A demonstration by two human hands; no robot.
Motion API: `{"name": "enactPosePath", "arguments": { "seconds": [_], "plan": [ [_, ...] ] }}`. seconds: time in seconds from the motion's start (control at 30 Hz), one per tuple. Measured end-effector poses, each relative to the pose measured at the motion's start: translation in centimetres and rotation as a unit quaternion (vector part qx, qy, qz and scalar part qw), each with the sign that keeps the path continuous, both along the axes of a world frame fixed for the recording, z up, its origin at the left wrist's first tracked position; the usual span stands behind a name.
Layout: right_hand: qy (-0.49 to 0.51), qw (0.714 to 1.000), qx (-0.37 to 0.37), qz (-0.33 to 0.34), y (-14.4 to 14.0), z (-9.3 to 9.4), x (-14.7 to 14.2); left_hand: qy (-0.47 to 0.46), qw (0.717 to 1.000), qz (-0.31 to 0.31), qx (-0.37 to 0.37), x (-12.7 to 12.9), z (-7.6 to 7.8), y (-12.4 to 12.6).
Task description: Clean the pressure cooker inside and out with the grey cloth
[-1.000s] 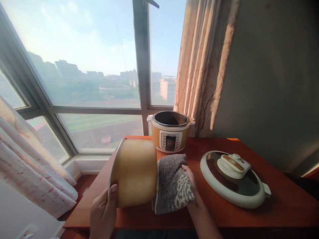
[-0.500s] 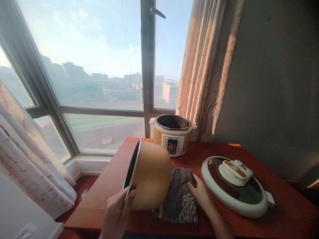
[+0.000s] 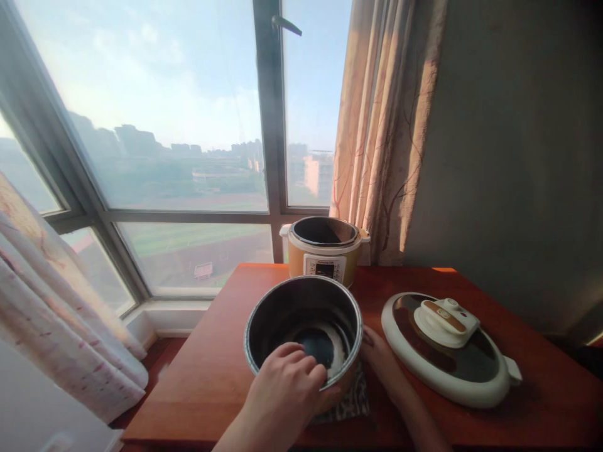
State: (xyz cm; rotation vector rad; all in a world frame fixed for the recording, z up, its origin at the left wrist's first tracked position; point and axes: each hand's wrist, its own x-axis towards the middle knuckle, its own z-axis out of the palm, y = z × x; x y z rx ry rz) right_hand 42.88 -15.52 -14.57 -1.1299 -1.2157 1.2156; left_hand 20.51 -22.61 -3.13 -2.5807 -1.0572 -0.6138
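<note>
The inner pot has a dark inside and a pale metal rim, its opening facing up and tilted toward me. My left hand is closed over its near rim, fingers curled inward. Beneath the pot, a grey patterned cloth shows on the table. My right hand is low at the pot's right side, by the cloth. Its fingers are mostly hidden behind the pot, so what they grip cannot be made out.
Behind the pot stands the pressure cooker body, open at the top. The cooker lid lies at the right of the red-brown table. A window and curtains border the far side.
The inner pot has turned from lying sideways to nearly upright, opening up, and now covers much of the cloth. My left hand has swung over its near rim; my right hand stays low at the right.
</note>
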Motion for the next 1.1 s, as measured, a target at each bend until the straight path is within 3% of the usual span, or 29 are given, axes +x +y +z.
{"name": "enactPosePath", "arguments": {
  "seconds": [0.13,0.27,0.37,0.5,0.63,0.73,0.87,0.97,1.1],
  "plan": [
    [-0.008,0.999,0.014,-0.036,-0.7,0.3,0.6,0.040,0.996,0.009,-0.076,1.7,-0.1,-0.8],
    [-0.012,0.999,0.007,-0.052,-0.6,0.1,1.0,0.005,0.989,0.016,-0.148,1.1,1.4,-1.5],
    [-0.017,0.997,-0.001,-0.070,-0.7,0.4,1.3,-0.053,0.975,-0.027,-0.215,0.3,2.7,-1.6],
    [-0.029,0.996,0.024,-0.078,-1.6,2.6,1.2,-0.188,0.944,-0.090,-0.255,-1.0,3.4,-1.2],
    [-0.065,0.991,0.043,-0.111,-3.0,6.0,0.7,-0.327,0.917,-0.047,-0.224,-3.5,2.8,0.0],
    [-0.061,0.991,0.053,-0.109,-4.0,8.3,0.2,-0.440,0.877,0.045,-0.188,-6.0,1.6,1.1],
    [-0.040,0.994,0.053,-0.082,-4.7,9.9,-0.8,-0.583,0.775,0.193,-0.150,-8.7,-0.6,2.2],
    [-0.059,0.993,0.051,-0.094,-4.4,9.8,-1.6,-0.634,0.726,0.218,-0.152,-9.4,-2.1,2.8],
    [-0.074,0.989,0.048,-0.117,-3.5,9.2,-1.8,-0.651,0.700,0.205,-0.209,-9.1,-3.1,3.1]
  ]
}}
